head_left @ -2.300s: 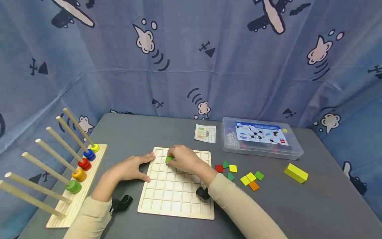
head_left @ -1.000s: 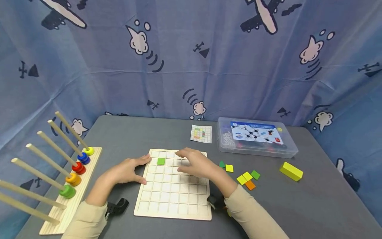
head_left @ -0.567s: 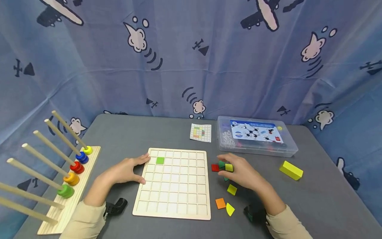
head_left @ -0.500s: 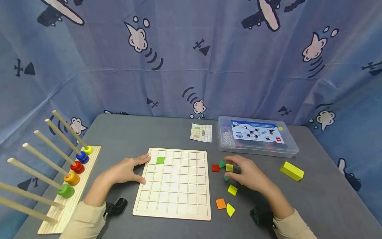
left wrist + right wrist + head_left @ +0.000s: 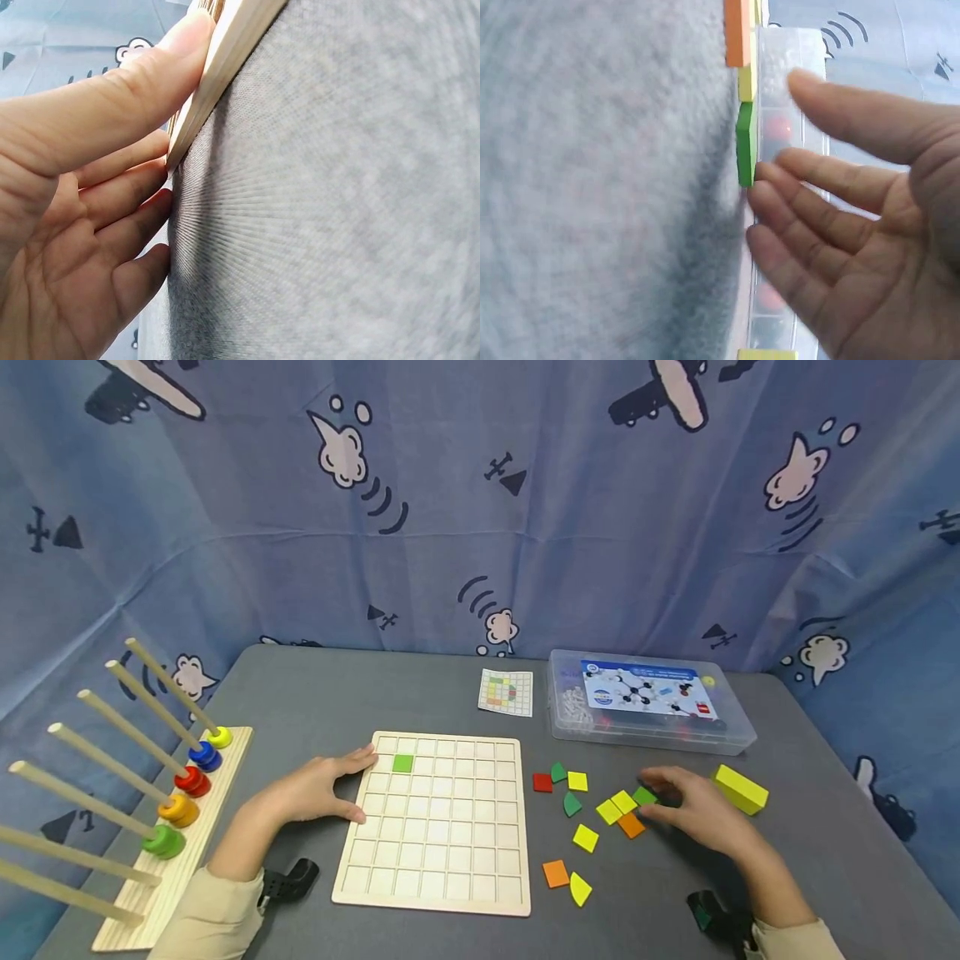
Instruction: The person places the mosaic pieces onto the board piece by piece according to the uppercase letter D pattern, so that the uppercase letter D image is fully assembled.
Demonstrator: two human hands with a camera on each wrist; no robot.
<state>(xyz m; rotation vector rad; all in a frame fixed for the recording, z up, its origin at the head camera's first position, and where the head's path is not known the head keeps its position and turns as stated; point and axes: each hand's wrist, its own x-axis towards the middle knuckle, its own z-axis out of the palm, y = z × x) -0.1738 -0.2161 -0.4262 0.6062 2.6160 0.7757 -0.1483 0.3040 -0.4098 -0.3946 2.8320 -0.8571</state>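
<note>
The left hand (image 5: pixel 318 789) rests at the left edge of a wooden grid board (image 5: pixel 442 835). In the left wrist view its thumb lies along the rim and its other fingers are extended beside it. One green square tile (image 5: pixel 402 763) sits in a cell near the board's upper left. Out to the right, the right hand (image 5: pixel 701 810) hovers with thumb and fingers spread around another green tile (image 5: pixel 644 796). The right wrist view shows that green tile (image 5: pixel 746 146) at the fingertips, unheld. Yellow tiles (image 5: pixel 622 802) and an orange tile (image 5: pixel 631 824) lie just beside it.
Several loose tiles, among them a red tile (image 5: pixel 542 782), lie right of the board. Behind are a pattern card (image 5: pixel 506 693) and a clear plastic box (image 5: pixel 652 703). A yellow block (image 5: pixel 740 789) stands at far right, a peg stand (image 5: pixel 187 852) at left.
The right hand placed the green tile on the board, let go and moved right, past the nearer loose tiles, to the other green tile. The left hand stays at the board's edge.
</note>
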